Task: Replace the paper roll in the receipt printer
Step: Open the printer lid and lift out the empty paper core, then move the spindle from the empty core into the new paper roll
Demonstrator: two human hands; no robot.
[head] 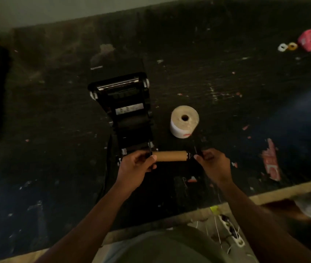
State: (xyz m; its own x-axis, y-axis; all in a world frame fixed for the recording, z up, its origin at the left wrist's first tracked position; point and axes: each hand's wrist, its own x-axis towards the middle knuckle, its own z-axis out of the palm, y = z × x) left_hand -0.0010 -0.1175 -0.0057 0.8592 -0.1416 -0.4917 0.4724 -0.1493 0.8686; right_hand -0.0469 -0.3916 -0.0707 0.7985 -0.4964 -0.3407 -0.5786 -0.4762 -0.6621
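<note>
1. A brown cardboard core (171,156) is held level between the two hands, just in front of the open receipt printer (126,111).
2. Left hand (135,168): fingers curled, pinching the dark spindle end at the core's left end, thumb tip touching the cardboard.
3. Right hand (214,164): fingers closed on a small black end piece at the core's right end; the exact contact is too dim to resolve.
4. The core is a plain matte tube, bare of paper, with dark fittings at both ends.
5. A full paper roll (184,121) stands on end on the table (245,92), right of the printer, beyond the hands and apart from them. It is pale, cylindrical, with a round centre hole and a red mark low on its side.
6. The printer is black plastic, lid raised, a metallic bar visible across the top.
7. The table surface is dark, scuffed and flecked with paint.
</note>
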